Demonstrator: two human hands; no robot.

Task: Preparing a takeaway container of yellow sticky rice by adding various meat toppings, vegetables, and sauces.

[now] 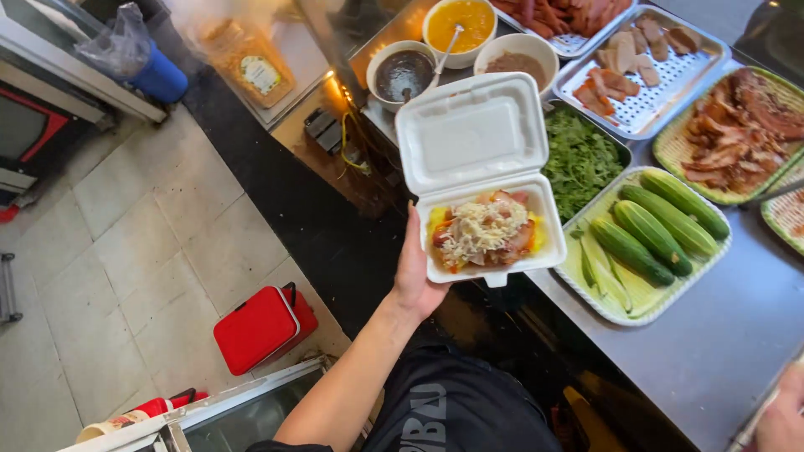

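Steel surface (720,335) carrying a green basket tray (586,289) with whole cucumbers (649,228) lying in it, a tub of leafy greens (580,159) just beside it. Sliced roast meat (737,125) sitting in another basket. Three bowls behind: orange sauce (459,23), dark sauce (403,74), brown paste (517,64). Perforated metal tray (662,92) holding meat slices. Red cooler box (261,326) standing on the tiled floor (142,234).

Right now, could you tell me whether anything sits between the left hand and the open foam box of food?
Nothing visible does. The left hand already grips the white foam box at its near left edge, with the lid open and the box held above the counter's edge.
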